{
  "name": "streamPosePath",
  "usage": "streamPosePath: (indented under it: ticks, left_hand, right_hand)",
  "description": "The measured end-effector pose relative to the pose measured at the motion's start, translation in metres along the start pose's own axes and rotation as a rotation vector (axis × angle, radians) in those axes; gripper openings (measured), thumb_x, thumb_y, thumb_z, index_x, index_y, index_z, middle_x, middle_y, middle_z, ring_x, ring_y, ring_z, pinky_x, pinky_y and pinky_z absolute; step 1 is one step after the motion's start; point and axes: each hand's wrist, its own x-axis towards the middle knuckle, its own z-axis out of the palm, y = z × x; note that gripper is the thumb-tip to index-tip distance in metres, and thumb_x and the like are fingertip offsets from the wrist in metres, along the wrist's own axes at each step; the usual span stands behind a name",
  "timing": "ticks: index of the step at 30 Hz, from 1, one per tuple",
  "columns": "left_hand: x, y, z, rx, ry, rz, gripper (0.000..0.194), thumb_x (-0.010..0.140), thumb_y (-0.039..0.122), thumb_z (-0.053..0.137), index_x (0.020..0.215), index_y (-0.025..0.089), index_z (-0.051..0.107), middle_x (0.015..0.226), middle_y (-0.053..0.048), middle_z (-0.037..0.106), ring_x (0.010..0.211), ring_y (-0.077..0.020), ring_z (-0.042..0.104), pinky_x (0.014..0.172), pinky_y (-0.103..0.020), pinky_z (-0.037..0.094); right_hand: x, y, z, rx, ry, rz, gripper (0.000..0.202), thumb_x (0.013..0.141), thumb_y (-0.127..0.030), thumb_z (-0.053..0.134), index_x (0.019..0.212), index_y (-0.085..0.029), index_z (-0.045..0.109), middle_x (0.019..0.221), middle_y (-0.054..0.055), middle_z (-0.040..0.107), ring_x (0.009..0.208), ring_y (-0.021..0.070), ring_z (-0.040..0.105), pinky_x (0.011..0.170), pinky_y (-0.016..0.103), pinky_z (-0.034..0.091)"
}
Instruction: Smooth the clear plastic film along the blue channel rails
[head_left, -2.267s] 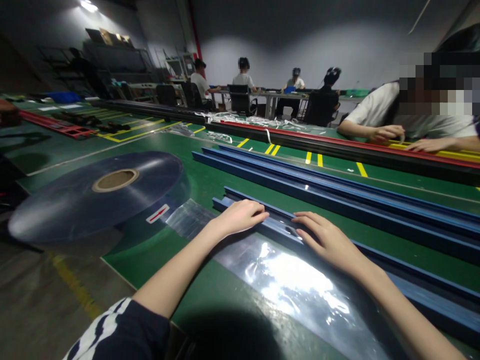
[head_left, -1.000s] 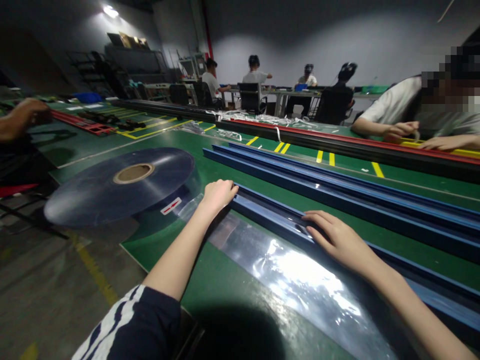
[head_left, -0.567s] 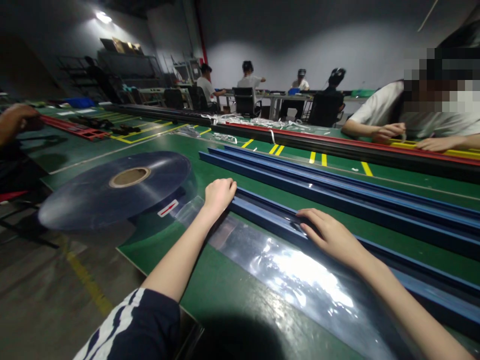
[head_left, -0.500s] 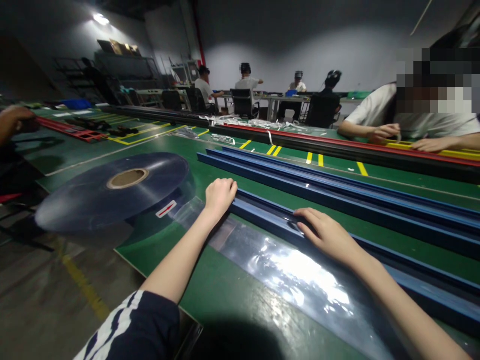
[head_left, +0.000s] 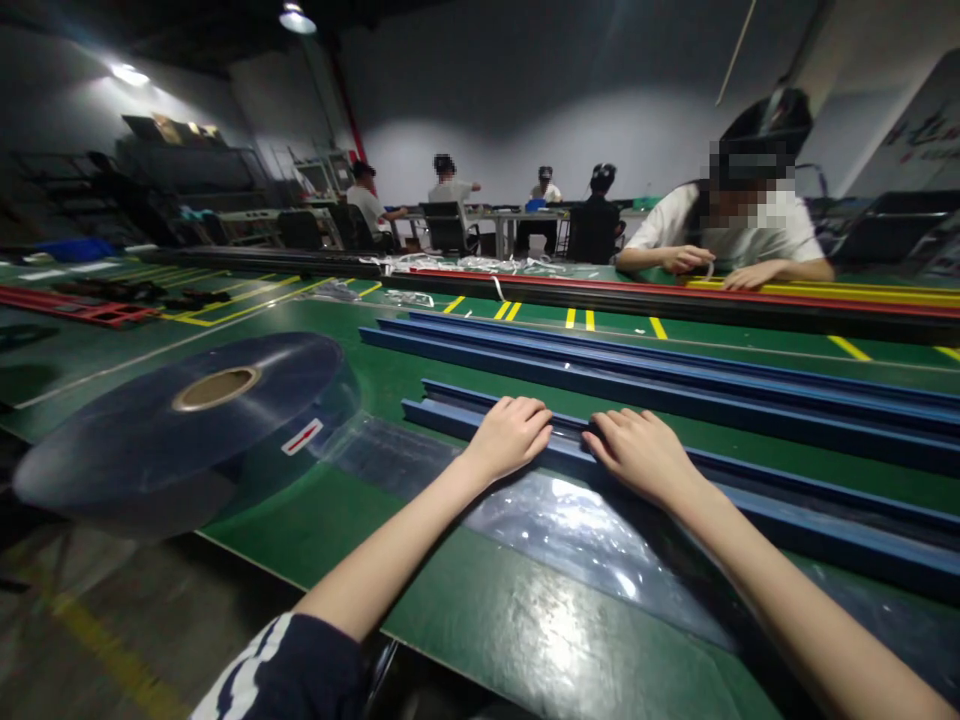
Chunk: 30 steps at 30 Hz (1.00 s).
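My left hand (head_left: 511, 436) is wrapped over a long blue channel profile (head_left: 442, 416) lying on the green table. A short way to its right, my right hand (head_left: 637, 450) grips the same profile with curled fingers. A clear plastic strip (head_left: 570, 530) runs along the near side of the profile, passing under my forearms. It comes off a large roll of clear film (head_left: 292, 385) at the left, which bears a white label with a red arrow (head_left: 303, 437).
More blue profiles (head_left: 510, 362) lie parallel behind. Farther back are red and black profiles (head_left: 555, 292) and white scraps. A person (head_left: 720, 240) works across the table at the right; others sit behind. Red frames (head_left: 82, 305) lie at the left; the table's near edge (head_left: 300, 585) is below.
My left hand has moved right along the profile, closer to my right hand, uncovering the profile's left end. The view has turned to the right.
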Motion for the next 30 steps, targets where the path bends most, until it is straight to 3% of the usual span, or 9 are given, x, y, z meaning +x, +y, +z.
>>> streamPosePath:
  ticks: [5,9,12,23,30]
  left_hand:
    - [0.031,0.049,0.007,0.001,-0.037,0.088,0.031,0.093,0.031,0.032,0.105,0.015,0.056,0.099,-0.007,0.061,0.095,-0.0186,0.054,0.081,-0.032,0.037]
    - [0.052,0.084,0.019,-0.019,-0.070,0.022,0.033,0.092,0.034,0.032,0.099,0.015,0.058,0.092,-0.008,0.061,0.089,-0.0199,0.055,0.081,-0.034,0.037]
    - [0.058,0.096,0.028,-0.022,-0.048,-0.054,0.034,0.091,0.036,0.032,0.098,0.015,0.057,0.091,-0.008,0.062,0.088,-0.0216,0.055,0.079,-0.036,0.038]
    - [0.060,0.087,0.033,0.026,-0.061,-0.014,0.032,0.089,0.031,0.031,0.092,0.014,0.058,0.084,-0.010,0.061,0.083,-0.0235,0.055,0.072,-0.036,0.038]
    - [0.055,0.054,0.034,0.072,-0.063,-0.016,0.032,0.089,0.028,0.031,0.096,0.015,0.059,0.083,-0.008,0.061,0.082,-0.0221,0.055,0.073,-0.035,0.038]
  right_hand:
    - [-0.022,0.024,0.000,-0.008,-0.077,0.095,0.035,0.093,-0.036,0.030,0.090,-0.017,0.058,0.089,0.007,0.066,0.086,0.0203,0.059,0.069,0.031,0.032]
    - [-0.042,0.043,0.005,0.009,-0.098,0.179,0.034,0.093,-0.034,0.030,0.089,-0.017,0.059,0.089,0.007,0.066,0.085,0.0201,0.060,0.069,0.030,0.034]
    - [-0.053,0.051,0.011,0.069,-0.078,0.213,0.035,0.093,-0.033,0.029,0.097,-0.017,0.059,0.092,0.007,0.066,0.086,0.0195,0.060,0.070,0.030,0.036]
    - [-0.052,0.048,0.013,0.132,-0.068,0.219,0.038,0.094,-0.034,0.027,0.106,-0.015,0.058,0.095,0.007,0.065,0.090,0.0200,0.059,0.076,0.030,0.038]
    - [-0.042,0.045,0.017,0.086,-0.036,0.172,0.046,0.094,-0.042,0.024,0.116,-0.013,0.053,0.103,0.010,0.063,0.095,0.0216,0.057,0.080,0.031,0.039]
